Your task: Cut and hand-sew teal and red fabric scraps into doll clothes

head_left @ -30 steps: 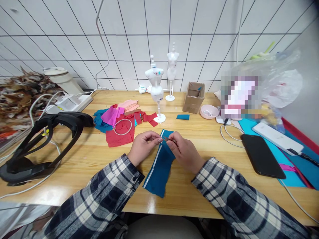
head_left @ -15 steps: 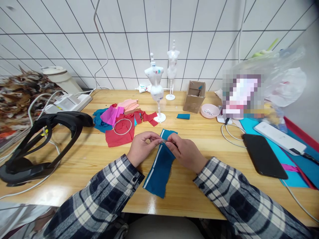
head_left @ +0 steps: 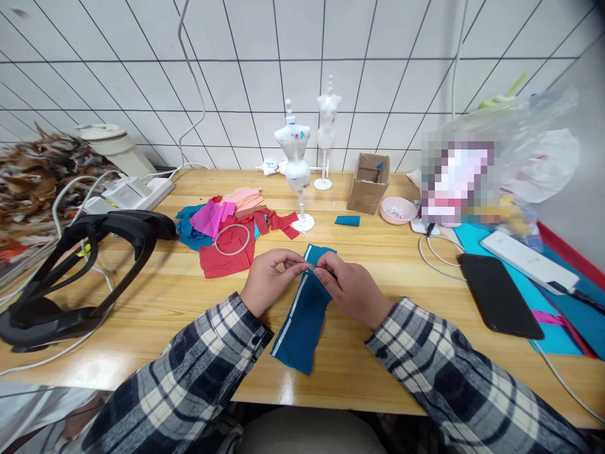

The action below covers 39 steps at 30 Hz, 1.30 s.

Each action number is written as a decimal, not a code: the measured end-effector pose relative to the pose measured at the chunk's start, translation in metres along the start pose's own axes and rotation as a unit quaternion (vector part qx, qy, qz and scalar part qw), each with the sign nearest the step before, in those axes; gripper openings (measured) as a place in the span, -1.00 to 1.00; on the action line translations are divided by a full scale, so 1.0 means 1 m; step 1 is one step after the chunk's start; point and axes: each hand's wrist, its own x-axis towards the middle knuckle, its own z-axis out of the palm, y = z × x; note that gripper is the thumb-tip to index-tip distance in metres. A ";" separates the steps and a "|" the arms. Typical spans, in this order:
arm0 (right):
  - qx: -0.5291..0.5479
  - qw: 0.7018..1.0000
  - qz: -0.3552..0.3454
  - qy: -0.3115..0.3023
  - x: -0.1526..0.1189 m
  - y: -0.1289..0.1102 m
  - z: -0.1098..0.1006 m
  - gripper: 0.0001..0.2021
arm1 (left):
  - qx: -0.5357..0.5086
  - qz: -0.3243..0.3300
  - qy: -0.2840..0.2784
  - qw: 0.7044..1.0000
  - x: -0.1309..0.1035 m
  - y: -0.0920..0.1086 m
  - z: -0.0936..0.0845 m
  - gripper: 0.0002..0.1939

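A teal strip of cloth (head_left: pixel 302 321) lies lengthwise on the table, with a thin white strip (head_left: pixel 293 304) running along its left edge. Over its upper part my left hand (head_left: pixel 273 280) and my right hand (head_left: pixel 353 285) meet, thumbs and forefingers pinched close together. Between the fingertips is a small pale sliver, too small to name. Part of the cloth and its white strip are hidden behind the fingers. Beyond the hands lies a small folded teal piece (head_left: pixel 347 221).
Cloth scraps (head_left: pixel 227 265) with a metal ring (head_left: pixel 232 240) lie at left, beside a black headset-like frame (head_left: pixel 127 221). Two white mini dress forms (head_left: pixel 297 170), a cardboard box (head_left: pixel 368 189) and a pink bowl (head_left: pixel 398 210) stand behind. A black phone (head_left: pixel 501 296) and cables lie right.
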 end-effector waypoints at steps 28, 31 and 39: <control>0.013 1.000 -0.008 -0.009 0.001 0.000 -0.002 -0.75 | -0.014 -0.021 -0.003 1.000 0.000 0.001 0.001 -0.84; 0.030 0.999 -0.013 0.001 0.000 0.000 0.001 -0.76 | -0.025 -0.026 -0.001 0.999 0.001 0.003 0.000 -0.85; 0.098 0.993 -0.009 0.059 -0.002 -0.002 0.007 -0.78 | -0.105 -0.079 -0.005 0.991 0.001 0.003 0.001 -0.82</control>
